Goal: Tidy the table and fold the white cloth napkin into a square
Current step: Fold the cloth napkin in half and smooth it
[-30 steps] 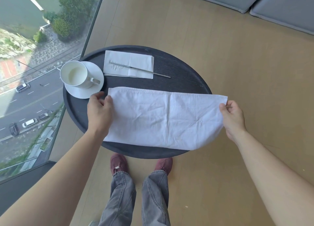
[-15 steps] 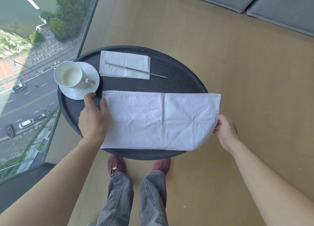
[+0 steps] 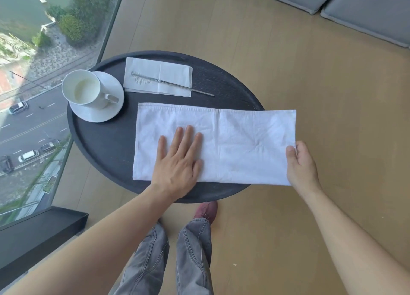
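The white cloth napkin [image 3: 239, 143] lies as a long folded rectangle across the round black table [image 3: 99, 150], its right end hanging past the table's edge. My left hand [image 3: 177, 163] lies flat on the napkin's left half, fingers spread, palm down. My right hand [image 3: 299, 163] pinches the napkin's right edge between thumb and fingers, out beyond the table.
A white cup [image 3: 85, 89] on a white saucer [image 3: 99, 113] stands at the table's far left. A paper napkin [image 3: 173, 72] with a thin metal brush [image 3: 188, 87] on it lies at the back. A glass wall runs along the left; grey cushions [image 3: 366, 8] lie far right.
My left hand has left the napkin's left edge and moved right onto the cloth, pressing flat. My right hand still holds the right edge.
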The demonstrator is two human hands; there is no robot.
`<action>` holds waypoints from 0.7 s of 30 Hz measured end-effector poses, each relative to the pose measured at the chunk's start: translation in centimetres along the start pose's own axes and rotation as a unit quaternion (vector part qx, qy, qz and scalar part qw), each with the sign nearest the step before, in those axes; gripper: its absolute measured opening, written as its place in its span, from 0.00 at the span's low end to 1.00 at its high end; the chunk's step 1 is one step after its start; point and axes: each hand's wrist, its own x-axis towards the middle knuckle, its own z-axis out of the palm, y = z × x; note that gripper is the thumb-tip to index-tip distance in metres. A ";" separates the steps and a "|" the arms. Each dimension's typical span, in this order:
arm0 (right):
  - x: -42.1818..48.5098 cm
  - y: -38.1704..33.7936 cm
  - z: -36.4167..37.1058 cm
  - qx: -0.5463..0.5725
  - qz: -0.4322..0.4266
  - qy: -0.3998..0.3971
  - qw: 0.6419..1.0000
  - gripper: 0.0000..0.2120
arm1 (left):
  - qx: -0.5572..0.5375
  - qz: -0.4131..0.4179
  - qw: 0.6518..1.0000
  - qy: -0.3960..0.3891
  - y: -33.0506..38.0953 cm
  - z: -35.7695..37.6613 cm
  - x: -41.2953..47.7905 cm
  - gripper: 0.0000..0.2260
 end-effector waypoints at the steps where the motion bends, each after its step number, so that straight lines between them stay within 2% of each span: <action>1: 0.0 -0.3 -0.2 -0.007 -0.005 0.004 1.000 0.12 | -0.001 0.003 1.000 0.002 0.0 0.0 0.4 0.30; 9: -0.7 -3.1 -1.8 -0.031 -0.046 0.033 0.998 0.09 | -0.004 0.099 0.994 0.039 1.6 0.0 2.4 0.31; 12: -1.8 -6.0 -2.8 -0.017 -0.087 0.041 0.995 0.09 | 0.007 0.073 0.997 0.015 2.8 0.8 3.1 0.29; 15: -3.9 -10.4 -3.2 0.022 -0.127 0.038 0.991 0.10 | 0.022 0.047 0.999 0.011 3.8 1.3 3.2 0.32; 21: -8.1 -17.7 1.6 0.076 -0.165 -0.028 0.983 0.07 | -0.005 0.048 0.999 0.014 4.4 0.5 2.8 0.37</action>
